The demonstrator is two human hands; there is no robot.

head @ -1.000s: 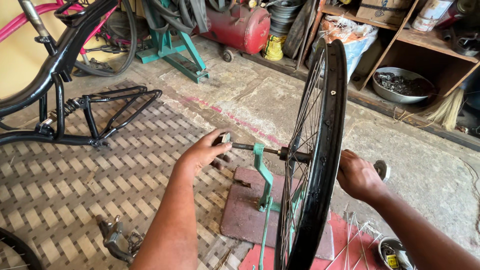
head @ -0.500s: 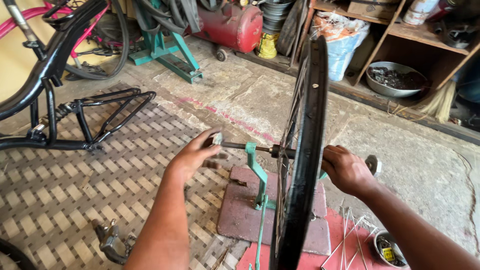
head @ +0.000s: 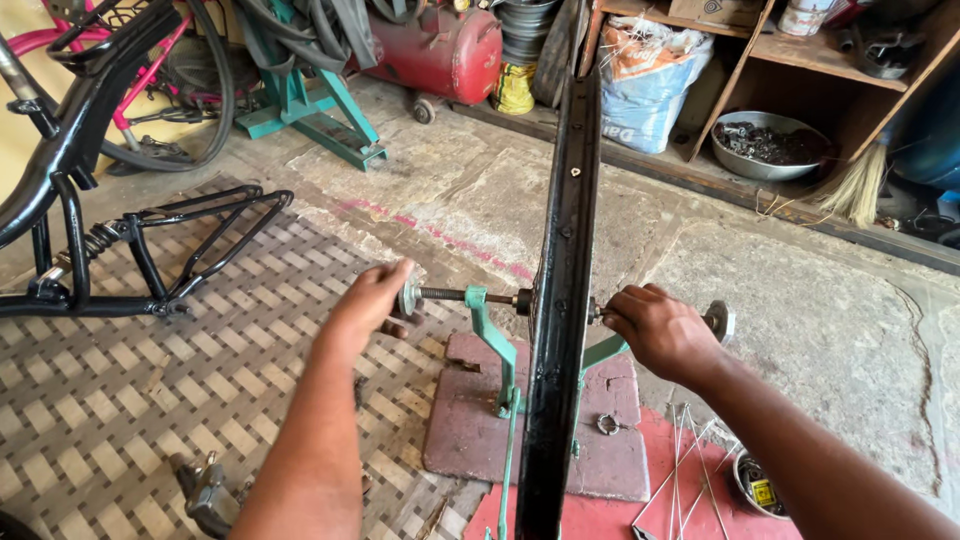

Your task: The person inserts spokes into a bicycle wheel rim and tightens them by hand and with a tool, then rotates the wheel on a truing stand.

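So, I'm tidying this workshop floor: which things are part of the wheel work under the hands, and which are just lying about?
In use:
- left hand on the axle's end knob
- right hand at the axle beside the black wheel rim
- green truing stand
- loose spokes, probably

Lying about:
- black bicycle frame
- red tank
- metal bowl
- broom

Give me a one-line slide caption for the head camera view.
Both hands, left hand and right hand, grip the axle ends of a black bicycle wheel mounted upright in a green truing stand.
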